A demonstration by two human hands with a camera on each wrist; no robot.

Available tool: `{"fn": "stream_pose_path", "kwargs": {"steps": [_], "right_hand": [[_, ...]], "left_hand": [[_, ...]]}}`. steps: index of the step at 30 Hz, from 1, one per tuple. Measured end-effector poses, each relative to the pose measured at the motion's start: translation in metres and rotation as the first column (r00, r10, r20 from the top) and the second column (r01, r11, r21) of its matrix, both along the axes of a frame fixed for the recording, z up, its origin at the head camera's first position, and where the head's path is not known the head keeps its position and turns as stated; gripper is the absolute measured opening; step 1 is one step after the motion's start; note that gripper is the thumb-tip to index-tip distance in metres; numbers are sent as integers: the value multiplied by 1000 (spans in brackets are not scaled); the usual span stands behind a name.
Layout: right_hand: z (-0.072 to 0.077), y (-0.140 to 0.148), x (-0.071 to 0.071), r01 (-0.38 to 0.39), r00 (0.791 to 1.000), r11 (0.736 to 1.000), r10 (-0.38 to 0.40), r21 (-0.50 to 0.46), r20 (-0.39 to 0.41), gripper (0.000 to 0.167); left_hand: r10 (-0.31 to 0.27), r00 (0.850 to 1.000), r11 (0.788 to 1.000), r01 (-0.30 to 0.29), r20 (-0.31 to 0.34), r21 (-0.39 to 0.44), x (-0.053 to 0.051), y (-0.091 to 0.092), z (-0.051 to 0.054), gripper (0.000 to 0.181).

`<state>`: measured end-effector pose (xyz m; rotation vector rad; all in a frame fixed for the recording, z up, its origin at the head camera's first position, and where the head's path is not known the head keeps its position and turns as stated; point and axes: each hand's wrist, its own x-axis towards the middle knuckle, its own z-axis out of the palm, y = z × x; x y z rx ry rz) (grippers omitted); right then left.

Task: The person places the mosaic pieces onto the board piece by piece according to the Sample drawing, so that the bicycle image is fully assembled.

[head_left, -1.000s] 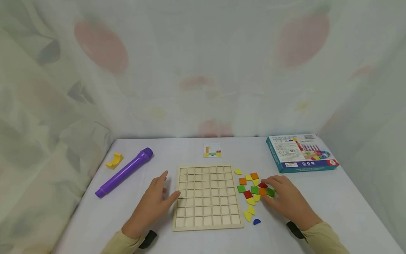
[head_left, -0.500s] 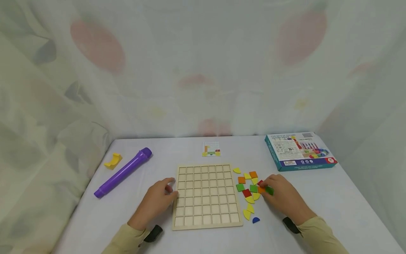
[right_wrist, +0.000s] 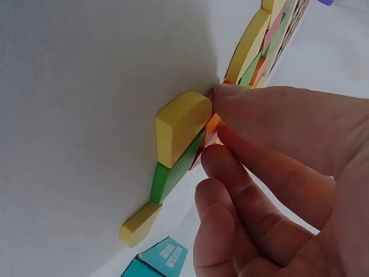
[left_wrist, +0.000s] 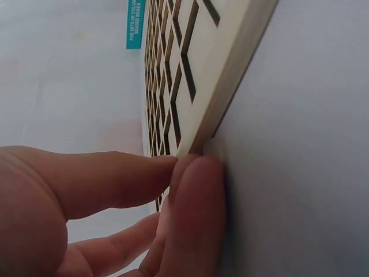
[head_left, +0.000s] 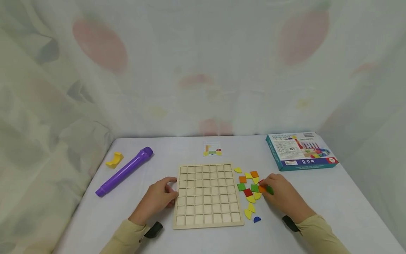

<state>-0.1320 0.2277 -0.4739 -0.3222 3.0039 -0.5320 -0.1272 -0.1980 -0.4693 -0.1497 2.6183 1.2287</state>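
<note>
My left hand [head_left: 157, 197] pinches the left edge of a pale wooden grid board [head_left: 209, 224]; in the left wrist view the thumb lies on the rim and fingertips reach under it. Over the loose tiles to the right of the board, my right hand [head_left: 283, 195] has thumb and index finger on an orange square tile [right_wrist: 212, 126], pinching it among its neighbours. Against that tile lie a green tile [right_wrist: 179, 170] and a yellow curved tile [right_wrist: 181, 127], partly under the hand in the head view. A red tile [head_left: 247, 192] lies closer to the board.
Several yellow tiles and a blue half-round [head_left: 257, 219] lie right of the board. Behind it is a small pattern card [head_left: 212, 148]. A printed box [head_left: 301, 151] stands back right. At left are a purple tube [head_left: 125, 172] and a yellow curved block [head_left: 114, 160].
My left hand has moved right onto the board's edge, its fingers curling in. The right hand's thumb and index finger have closed together over the orange tile.
</note>
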Motion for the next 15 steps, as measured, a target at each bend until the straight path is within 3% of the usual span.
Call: {"fn": "stream_pose_path", "kwargs": {"steps": [15], "right_hand": [[-1,1,-3,18,999,1000,-18,10,43,18]], "left_hand": [[-9,1000,999,8,9,42,-3,-2,-2,56]]}}
